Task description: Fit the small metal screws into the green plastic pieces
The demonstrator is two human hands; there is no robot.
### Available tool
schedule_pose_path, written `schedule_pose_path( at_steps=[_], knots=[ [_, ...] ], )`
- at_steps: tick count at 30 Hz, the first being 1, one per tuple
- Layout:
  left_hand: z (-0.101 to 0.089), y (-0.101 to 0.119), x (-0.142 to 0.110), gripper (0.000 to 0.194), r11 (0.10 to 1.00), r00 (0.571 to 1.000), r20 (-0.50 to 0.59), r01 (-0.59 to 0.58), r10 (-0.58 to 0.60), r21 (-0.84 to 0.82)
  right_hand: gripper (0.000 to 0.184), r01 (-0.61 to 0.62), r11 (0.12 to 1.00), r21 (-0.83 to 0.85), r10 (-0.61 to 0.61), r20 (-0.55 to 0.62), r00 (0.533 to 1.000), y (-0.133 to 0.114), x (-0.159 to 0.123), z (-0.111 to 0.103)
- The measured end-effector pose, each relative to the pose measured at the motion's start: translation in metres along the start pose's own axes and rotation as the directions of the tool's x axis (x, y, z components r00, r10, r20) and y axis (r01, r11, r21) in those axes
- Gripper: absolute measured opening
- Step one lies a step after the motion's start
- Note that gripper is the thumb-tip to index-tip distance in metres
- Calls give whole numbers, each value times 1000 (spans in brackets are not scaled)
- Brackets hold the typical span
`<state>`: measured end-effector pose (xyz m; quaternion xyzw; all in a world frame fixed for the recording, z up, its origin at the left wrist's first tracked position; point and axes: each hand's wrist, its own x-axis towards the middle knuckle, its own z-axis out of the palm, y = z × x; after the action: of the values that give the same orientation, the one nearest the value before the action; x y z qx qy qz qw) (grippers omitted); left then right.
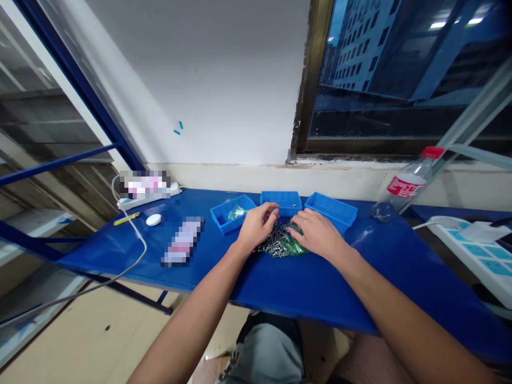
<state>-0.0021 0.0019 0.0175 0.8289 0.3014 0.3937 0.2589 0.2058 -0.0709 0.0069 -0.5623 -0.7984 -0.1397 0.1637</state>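
Observation:
A pile of small metal screws [276, 244] lies on the blue table [304, 282], partly on a green plastic bag [295, 247]. My left hand [258, 225] rests at the pile's left edge with its fingers curled over the screws. At the pile's right edge my right hand [318, 233] lies palm down on the bag, its fingertips bent into the screws. Whether either hand holds a screw is hidden. Just behind the hands stand three blue bins: the left bin [232, 212] holds a small green bag, the middle bin [282, 201] and the right bin [331, 209] show little inside.
A clear plastic bottle [404, 186] with a red cap leans at the back right. A white power strip [478, 256] lies at the right edge. At the left are another power strip [148, 200] with a cable, a white round object [153, 219] and a yellow pen [126, 218].

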Motion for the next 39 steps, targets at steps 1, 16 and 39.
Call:
schedule_pose_path(
  at_steps=[1, 16, 39],
  knots=[
    [0, 0, 0, 28, 1000, 1000, 2, -1, 1, 7, 16, -15, 1000, -11, 15, -22, 1000, 0, 0, 0],
    [1, -4, 0, 28, 998, 1000, 25, -16, 14, 60, 13, -128, 990, -61, 122, -95, 988, 11, 0, 3],
    [9, -8, 3, 42, 854, 990, 47, 141, -136, -500, 44, -144, 371, 918, 479, -56, 876, -9, 11, 10]
  ],
)
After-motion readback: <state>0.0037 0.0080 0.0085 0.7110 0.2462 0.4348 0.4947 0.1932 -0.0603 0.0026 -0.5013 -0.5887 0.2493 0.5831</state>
